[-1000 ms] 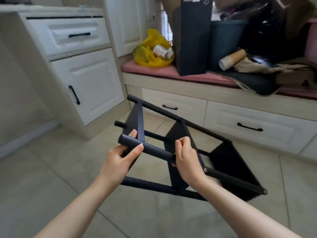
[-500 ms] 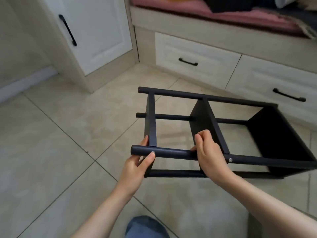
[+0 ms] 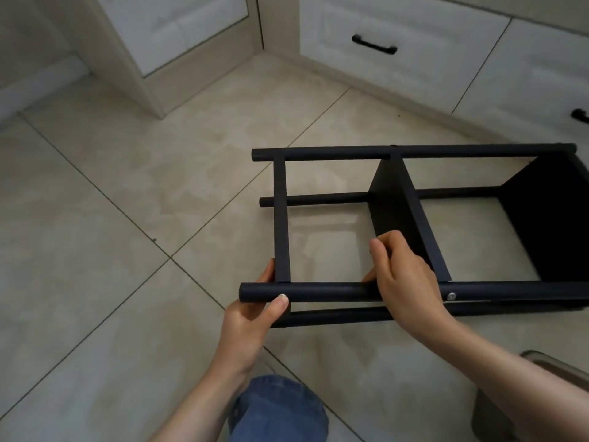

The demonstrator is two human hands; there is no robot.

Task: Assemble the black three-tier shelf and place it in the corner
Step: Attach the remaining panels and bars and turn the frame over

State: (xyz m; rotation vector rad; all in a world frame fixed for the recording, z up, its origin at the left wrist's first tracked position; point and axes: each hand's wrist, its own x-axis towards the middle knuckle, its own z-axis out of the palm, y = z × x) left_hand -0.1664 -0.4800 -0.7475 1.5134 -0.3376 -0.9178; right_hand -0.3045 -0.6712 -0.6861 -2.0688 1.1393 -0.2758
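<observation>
Shelf: black three-tier shelf [image 3: 393, 205] lies on its side, poles horizontal, low over the tiled floor [image 3: 127, 218] near the cabinet corner.
Left hand [image 3: 251, 311]: fingers wrapped round the end of the near pole [image 3: 328, 291], thumb on top.
Right hand [image 3: 404, 279]: fingers curled over the same pole beside the middle panel [image 3: 424, 231].
Behind: white drawers [image 3: 414, 33], black handles.
</observation>
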